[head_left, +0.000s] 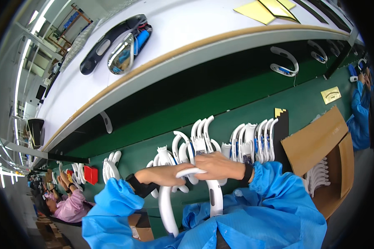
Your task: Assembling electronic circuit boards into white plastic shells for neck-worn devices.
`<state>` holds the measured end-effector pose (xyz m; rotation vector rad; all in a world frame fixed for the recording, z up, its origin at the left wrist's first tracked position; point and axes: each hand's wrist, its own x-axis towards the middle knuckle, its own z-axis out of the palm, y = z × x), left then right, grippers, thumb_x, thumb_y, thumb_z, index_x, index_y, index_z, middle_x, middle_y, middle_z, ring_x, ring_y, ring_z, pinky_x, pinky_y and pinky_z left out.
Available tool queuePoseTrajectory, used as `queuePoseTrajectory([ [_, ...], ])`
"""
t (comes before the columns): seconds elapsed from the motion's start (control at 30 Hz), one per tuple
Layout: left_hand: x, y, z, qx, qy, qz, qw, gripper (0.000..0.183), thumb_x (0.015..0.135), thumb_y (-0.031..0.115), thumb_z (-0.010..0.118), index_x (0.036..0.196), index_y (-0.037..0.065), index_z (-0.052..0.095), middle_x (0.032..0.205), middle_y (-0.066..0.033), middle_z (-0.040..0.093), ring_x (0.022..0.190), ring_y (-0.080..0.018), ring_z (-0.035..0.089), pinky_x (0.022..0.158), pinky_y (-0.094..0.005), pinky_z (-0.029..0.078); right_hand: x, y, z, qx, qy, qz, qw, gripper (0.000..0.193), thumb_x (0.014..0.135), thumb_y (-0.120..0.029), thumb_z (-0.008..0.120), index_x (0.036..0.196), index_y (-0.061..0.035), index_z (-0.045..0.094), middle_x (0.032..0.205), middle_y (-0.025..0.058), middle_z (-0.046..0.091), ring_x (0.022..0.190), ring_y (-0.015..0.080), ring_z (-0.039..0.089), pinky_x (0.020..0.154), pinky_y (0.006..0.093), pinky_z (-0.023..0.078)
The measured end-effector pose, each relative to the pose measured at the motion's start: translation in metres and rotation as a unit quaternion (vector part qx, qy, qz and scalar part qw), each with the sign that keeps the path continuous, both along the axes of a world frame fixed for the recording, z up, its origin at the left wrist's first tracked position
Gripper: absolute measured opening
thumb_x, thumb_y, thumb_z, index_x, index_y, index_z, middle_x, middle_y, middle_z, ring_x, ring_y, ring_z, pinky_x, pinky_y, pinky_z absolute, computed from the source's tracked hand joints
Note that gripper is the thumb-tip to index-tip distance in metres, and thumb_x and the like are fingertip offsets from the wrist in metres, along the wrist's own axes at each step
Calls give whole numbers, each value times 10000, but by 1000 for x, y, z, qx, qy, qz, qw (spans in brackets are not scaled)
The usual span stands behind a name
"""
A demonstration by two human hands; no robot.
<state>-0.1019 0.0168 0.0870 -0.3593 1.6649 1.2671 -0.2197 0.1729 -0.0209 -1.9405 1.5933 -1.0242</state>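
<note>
Both my hands are close together above the front of the green bench, fingers bent around white curved plastic parts. My left hand (164,174) and my right hand (220,166) meet at a short white curved shell (191,172). Below my left hand hangs a long smooth white arm (167,211). Under my right hand is a white arm with a dark-centred oval slot (215,198). My fingers cover where these pieces join, so I cannot tell whether they form one U-shaped device. Just beyond my hands stand several white curved device halves (200,139).
More white halves with blue parts (264,139) stand to the right, beside an open cardboard box (345,166) holding white shells. A raised white shelf (187,50) crosses ahead, carrying a black curved device (97,47). A red bin (91,174) sits left. Co-workers work at both sides.
</note>
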Motion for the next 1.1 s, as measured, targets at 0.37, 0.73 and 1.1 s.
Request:
queuePoseTrajectory([
  [0.37,138,-290,-157,-530,301,248,753,478,800,347,586,1099,-25,563,1111,-237,557,1067,-379,503,917,-410,398,-175,-78,-82,203,66,-504,837,358,686,-390,613,699,-36,663,703,149,622,652,330,617,605,406,492],
  [0.73,208,-490,-390,-853,303,100,414,559,755,520,593,874,-25,561,880,-230,590,720,-353,591,540,-453,484,-197,-111,-185,158,-185,-518,820,478,814,-423,565,1006,13,605,712,171,625,652,306,612,623,389,488],
  [1.1,130,-389,-251,-375,401,453,702,416,854,325,537,1016,-58,535,1005,-162,583,895,-285,577,745,-400,496,-193,151,-57,381,124,-566,720,310,830,-280,530,828,9,643,742,151,645,708,279,621,663,376,481],
])
